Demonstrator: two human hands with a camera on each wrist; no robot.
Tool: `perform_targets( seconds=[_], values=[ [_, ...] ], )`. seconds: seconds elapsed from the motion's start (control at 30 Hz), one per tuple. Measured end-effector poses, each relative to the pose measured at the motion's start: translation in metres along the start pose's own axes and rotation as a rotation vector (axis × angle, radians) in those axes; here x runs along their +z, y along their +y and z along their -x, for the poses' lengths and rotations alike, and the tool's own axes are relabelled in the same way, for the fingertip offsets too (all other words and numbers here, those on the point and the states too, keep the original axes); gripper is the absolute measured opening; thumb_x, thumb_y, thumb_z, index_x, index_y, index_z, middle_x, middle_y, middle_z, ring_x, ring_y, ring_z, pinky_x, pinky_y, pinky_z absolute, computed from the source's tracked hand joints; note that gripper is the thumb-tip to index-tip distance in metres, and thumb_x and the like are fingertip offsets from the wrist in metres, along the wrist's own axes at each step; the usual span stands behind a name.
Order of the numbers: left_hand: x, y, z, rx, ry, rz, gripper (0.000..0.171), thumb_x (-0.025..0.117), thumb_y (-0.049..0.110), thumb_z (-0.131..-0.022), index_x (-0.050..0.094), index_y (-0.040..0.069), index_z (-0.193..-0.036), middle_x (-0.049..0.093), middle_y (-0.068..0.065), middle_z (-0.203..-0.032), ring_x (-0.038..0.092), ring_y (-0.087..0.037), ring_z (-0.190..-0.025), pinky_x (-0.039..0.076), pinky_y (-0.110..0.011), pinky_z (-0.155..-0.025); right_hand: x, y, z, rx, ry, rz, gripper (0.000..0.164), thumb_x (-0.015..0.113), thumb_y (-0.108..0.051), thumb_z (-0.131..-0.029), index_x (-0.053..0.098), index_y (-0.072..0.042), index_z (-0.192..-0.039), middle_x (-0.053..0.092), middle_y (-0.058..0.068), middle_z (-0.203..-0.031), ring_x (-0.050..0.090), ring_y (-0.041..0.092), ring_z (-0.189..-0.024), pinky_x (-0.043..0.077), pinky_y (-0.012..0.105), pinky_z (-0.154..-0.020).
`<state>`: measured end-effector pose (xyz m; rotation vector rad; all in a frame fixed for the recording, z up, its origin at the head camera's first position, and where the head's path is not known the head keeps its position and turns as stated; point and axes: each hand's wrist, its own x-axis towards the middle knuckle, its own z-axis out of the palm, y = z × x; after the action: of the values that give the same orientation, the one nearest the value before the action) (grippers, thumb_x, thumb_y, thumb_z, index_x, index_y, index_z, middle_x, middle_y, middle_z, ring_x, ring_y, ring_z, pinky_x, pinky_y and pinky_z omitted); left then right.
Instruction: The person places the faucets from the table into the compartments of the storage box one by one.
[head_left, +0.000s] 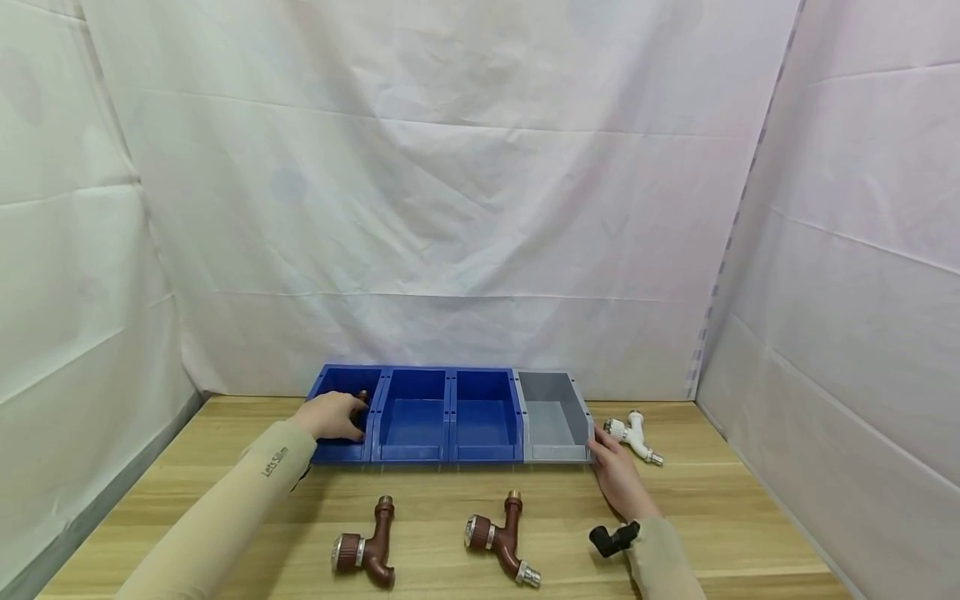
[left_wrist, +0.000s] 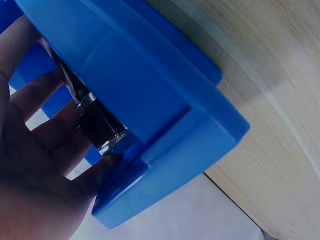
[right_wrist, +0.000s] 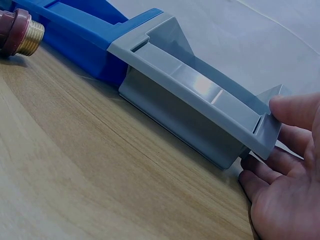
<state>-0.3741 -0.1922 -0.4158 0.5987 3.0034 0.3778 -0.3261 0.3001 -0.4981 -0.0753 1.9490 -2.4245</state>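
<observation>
While the left hand (head_left: pixel 335 415) curls its fingers round a brown tap (left_wrist: pixel 99 122) inside the leftmost blue bin (head_left: pixel 341 453), the right hand (head_left: pixel 619 475) pinches the front corner of the grey bin (head_left: pixel 557 453) between thumb and fingers, probably to steady it on the tabletop (head_left: pixel 427 512).

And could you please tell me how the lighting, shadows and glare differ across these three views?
Head view: bright and fairly even, with a soft shadow on the table beside the left sleeve; left wrist view: dimmer, the left hand in shade, small glints on the tap; right wrist view: a bright glare patch on the grey bin.
</observation>
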Motion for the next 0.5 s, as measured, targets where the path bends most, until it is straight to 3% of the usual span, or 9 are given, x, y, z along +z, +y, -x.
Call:
perform_targets(
  seconds=[0.5],
  values=[
    [0.004,-0.0042,-0.0049,0.006,-0.001,-0.002,0.057,0.081,0.025,-0.074,0.065,-0.003,-0.121,0.065,-0.02,-0.117,0.06,-0.039,-0.106,0.048,-0.054,-0.086,-0.0008,0.0011,-0.0025,-0.002,-0.013,-0.002,0.059,0.039,-0.008,-0.104,0.008,0.001,-0.154,0.003,0.017,-0.161,0.007,0.027,-0.146,0.011,0.041,-0.116]
  ],
)
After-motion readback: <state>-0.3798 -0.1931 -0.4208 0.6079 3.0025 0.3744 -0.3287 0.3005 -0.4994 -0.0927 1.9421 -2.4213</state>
